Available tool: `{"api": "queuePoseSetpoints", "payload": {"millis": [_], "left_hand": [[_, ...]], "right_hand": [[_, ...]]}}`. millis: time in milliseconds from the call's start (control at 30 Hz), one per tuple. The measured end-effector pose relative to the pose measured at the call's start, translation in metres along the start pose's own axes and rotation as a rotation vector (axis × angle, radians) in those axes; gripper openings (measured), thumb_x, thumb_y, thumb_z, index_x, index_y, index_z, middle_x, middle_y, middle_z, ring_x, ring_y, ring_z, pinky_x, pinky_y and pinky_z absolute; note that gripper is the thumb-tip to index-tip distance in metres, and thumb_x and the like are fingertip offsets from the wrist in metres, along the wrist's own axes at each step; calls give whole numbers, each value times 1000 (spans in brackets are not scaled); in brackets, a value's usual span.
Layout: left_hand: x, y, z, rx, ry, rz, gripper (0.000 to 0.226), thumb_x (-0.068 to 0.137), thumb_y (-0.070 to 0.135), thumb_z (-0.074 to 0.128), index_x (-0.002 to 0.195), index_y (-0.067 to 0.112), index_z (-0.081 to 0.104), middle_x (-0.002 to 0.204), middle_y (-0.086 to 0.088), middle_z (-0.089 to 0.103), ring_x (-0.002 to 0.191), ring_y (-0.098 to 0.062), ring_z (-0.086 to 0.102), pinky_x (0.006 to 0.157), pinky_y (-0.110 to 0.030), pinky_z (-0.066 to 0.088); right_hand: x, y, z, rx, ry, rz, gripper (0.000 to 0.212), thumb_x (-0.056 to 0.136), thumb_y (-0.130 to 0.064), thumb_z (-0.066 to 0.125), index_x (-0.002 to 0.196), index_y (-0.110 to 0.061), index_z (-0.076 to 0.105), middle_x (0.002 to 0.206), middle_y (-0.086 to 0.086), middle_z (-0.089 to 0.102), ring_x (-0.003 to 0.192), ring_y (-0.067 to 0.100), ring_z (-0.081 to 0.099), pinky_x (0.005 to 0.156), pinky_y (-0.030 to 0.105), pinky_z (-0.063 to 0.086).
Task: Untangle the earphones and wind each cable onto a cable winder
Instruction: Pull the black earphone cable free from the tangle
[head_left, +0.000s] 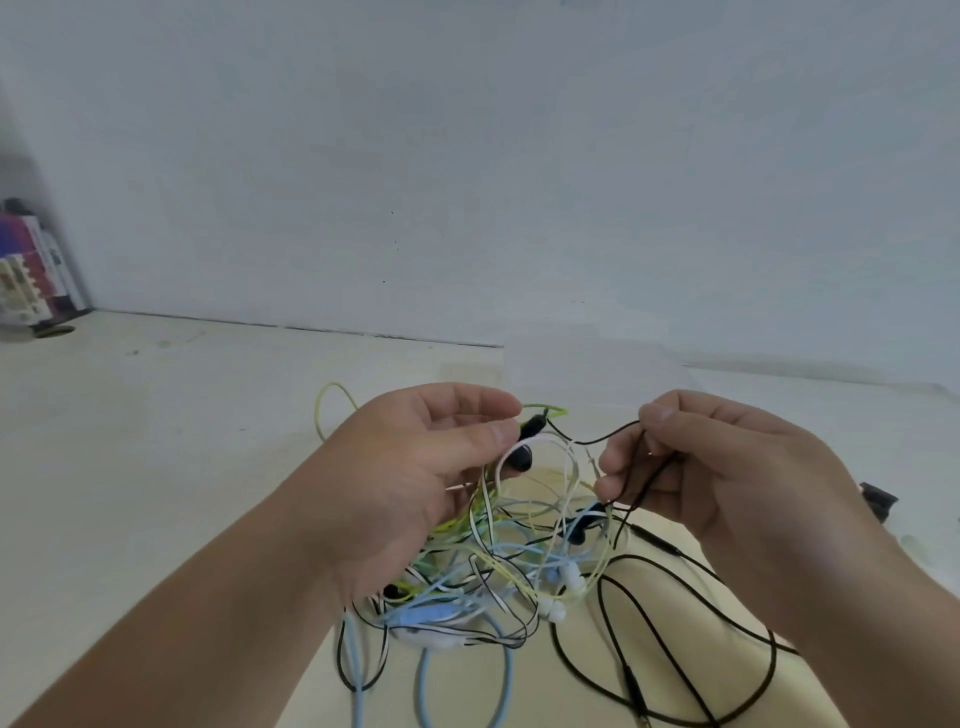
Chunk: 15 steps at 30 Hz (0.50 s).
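Above the tangle (498, 561) near the table's (156, 441) front edge, the left hand (415, 467) pinches a black earbud (522, 457) while the right hand (727, 467) fingers pinch its black cable (592, 439). The earbud seems threaded through a white loop (540, 457); pulling apart could tighten that knot.

Two bare forearms enter from the bottom of the frame, one from the lower left corner and one from the lower right edge. Neither shows a sleeve, cuff, watch, bracelet or strap anywhere along its visible length. The left hand (410, 467), in the centre of the frame, wears no ring or glove; its thumbnail is short and unpainted. The right hand (727, 473), at centre right, is likewise ungloved and ringless, with a short, plain nail on the finger nearest the top. No tattoos, bandages or markings show on either.
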<state>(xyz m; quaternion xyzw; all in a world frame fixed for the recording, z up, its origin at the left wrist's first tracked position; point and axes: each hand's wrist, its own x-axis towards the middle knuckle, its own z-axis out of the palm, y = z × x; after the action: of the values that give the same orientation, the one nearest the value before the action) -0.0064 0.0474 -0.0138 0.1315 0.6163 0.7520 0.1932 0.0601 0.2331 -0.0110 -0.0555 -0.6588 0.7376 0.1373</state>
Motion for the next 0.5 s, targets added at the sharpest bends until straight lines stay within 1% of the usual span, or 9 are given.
{"api": "queuePoseSetpoints", "payload": {"millis": [100,167,200,233,300,400,467,500], "left_hand": [[0,-1,-3,22,-22,26,41,57,10,74,97,6,74,91,-12,74,79,-21,70,80,-38,48],[0,-2,-4,45,-9,60,41,54,9,75,96,7,75,90,-10,74,82,-21,70,83,-36,49],[0,-2,-4,61,-4,93,40,55,9,75,95,7,74,90,-10,75,82,-19,70,80,-32,51],[0,-3,-4,74,1,133,38,56,8,75,94,7,74,88,-9,75,80,-16,70,74,-25,54],[1,-2,-3,73,27,211,34,58,7,73,91,7,72,84,-8,74,76,-12,69,65,-17,53],[4,-2,-3,38,84,278,28,57,12,75,84,11,71,78,-5,71,70,-14,67,64,-23,47],[5,-1,-4,-9,103,272,22,56,17,75,78,14,72,73,-5,69,67,-15,65,65,-27,43],[6,-1,-4,-30,104,256,17,58,18,74,75,15,73,70,-4,69,64,-14,65,63,-27,45]], "right_hand": [[-1,-1,1,9,-13,1,42,95,-5,49,53,-12,55,67,21,64,59,35,62,65,39,52],[-2,-1,1,8,-23,-1,44,94,-5,49,52,-14,56,67,20,64,59,34,62,64,38,52],[-2,-1,1,7,-29,-3,44,94,-6,49,52,-14,56,68,19,64,59,34,63,65,38,52],[-2,-1,1,5,-34,-6,44,94,-6,50,52,-14,57,68,18,64,60,34,63,65,38,52],[-2,-1,1,0,-41,-11,44,94,-6,50,51,-15,57,68,18,64,60,33,63,66,39,51],[-2,-1,1,-16,-40,-14,45,95,-6,50,51,-15,57,68,18,65,60,33,63,68,41,52],[-2,-1,1,-25,-40,-15,46,95,-6,50,51,-15,58,68,18,65,61,33,63,68,40,52],[-2,-1,1,-27,-40,-14,45,95,-6,50,52,-16,58,68,18,65,61,33,63,67,39,52]]}}
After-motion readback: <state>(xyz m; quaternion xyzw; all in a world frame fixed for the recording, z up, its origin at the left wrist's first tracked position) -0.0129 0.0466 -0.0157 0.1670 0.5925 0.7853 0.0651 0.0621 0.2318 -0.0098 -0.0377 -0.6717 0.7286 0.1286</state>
